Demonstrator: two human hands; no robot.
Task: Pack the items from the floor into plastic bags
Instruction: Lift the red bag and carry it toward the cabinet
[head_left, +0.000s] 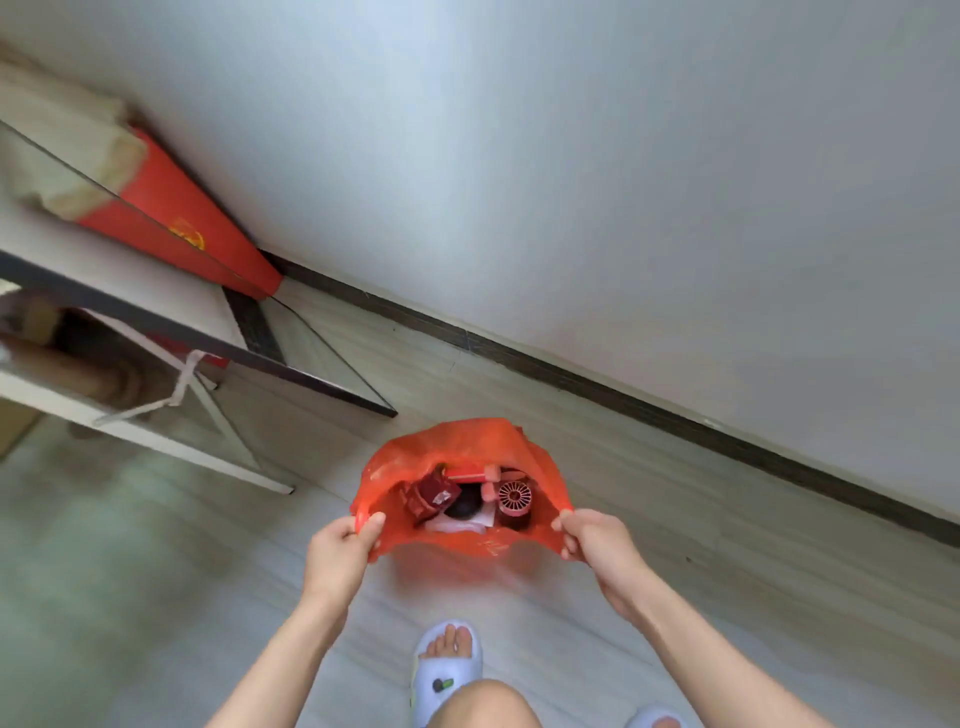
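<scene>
Orange plastic bag (457, 452) hangs between both hands above the floor (571, 415), mouth pulled wide open. Left hand (340, 545) grip pinches the bag's left rim, thumb and fingers curled on the plastic. Right hand (597, 545) grip pinches the right rim the same way. Inside the bag: pink mini fan (515, 496) on the right, dark red packet (431, 499) on the left, a black round item (465, 506) between them, something white (457, 525) below, a red-pink item (472, 474) at the far side. Bag sits directly ahead of a foot in a white slipper (447, 670). Left of the bag, near but apart: a glass-topped shelf unit (208, 343). A red box (192, 228) leans against the wall (571, 156) behind it. Nothing blocks the bag mouth.
</scene>
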